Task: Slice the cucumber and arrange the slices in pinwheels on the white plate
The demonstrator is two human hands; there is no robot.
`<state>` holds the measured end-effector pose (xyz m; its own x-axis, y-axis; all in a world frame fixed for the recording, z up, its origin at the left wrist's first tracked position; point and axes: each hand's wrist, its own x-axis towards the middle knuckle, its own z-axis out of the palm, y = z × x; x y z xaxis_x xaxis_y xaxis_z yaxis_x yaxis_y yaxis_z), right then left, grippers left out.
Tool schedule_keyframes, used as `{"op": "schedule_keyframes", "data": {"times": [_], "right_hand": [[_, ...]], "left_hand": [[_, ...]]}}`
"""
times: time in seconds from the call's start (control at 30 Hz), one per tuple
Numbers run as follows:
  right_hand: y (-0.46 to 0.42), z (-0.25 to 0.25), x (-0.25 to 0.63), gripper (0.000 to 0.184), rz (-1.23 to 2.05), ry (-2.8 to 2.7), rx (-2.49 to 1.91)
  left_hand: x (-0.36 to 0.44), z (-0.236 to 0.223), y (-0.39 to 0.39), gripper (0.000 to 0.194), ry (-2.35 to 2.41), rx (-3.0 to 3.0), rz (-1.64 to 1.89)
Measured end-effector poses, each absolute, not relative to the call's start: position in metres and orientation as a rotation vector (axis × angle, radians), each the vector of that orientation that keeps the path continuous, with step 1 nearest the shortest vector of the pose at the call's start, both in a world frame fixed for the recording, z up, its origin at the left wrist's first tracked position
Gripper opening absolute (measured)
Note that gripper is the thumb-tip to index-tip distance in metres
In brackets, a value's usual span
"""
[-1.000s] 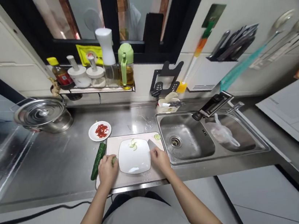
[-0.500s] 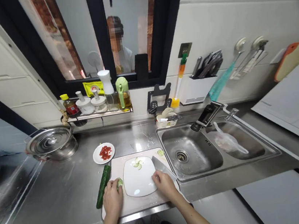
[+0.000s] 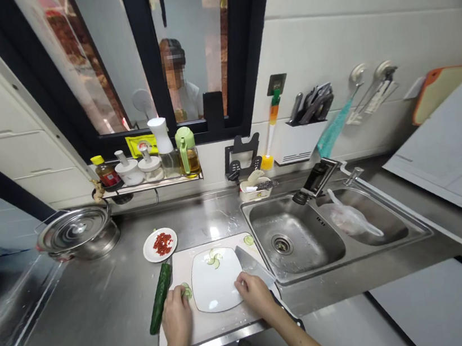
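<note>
A white square plate (image 3: 218,288) lies on the cutting board (image 3: 218,332), with a few thin cucumber slices (image 3: 214,259) fanned near its far edge. My left hand (image 3: 177,318) curls its fingertips around a small stack of cucumber slices (image 3: 186,290) left of the plate. At the plate's right rim, my right hand (image 3: 254,293) has thumb and fingers pinched together; what is between them is too small to make out. A kitchen knife (image 3: 255,265) lies on the board beyond my right hand, its handle partly covered by my forearm. One whole cucumber (image 3: 161,298) rests along the board's left edge.
Behind the board stands a small plate of chopped red pieces (image 3: 162,244). A lidded steel pot (image 3: 81,235) is at the left. The double sink (image 3: 299,238) adjoins the board's right side, a plastic bag (image 3: 349,214) in its far basin. Seasoning jars (image 3: 151,166) line a shelf.
My view has tilted up slightly, so the scene sits lower. Both hands stay almost in place, the left at the slices and the right, still pinched, at the plate's rim.
</note>
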<state>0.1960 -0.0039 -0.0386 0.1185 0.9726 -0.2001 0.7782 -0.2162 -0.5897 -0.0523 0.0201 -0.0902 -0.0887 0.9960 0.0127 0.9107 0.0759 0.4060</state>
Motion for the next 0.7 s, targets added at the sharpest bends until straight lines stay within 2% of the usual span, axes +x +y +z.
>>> {"op": "schedule_keyframes", "data": {"times": [0.23, 0.5, 0.7], "right_hand": [[-0.004, -0.037, 0.195, 0.019, 0.811, -1.71, -2.045], [0.001, -0.028, 0.185, 0.018, 0.835, -1.698, -1.975], [0.005, -0.015, 0.161, 0.015, 0.927, -1.71, -1.805]], "left_hand": [[-0.054, -0.086, 0.021, 0.024, 2.084, 1.783, 0.559], [-0.056, -0.061, 0.022, 0.021, 2.116, 1.702, 0.6], [-0.039, -0.046, 0.025, 0.022, 1.786, 1.493, 0.874]]}}
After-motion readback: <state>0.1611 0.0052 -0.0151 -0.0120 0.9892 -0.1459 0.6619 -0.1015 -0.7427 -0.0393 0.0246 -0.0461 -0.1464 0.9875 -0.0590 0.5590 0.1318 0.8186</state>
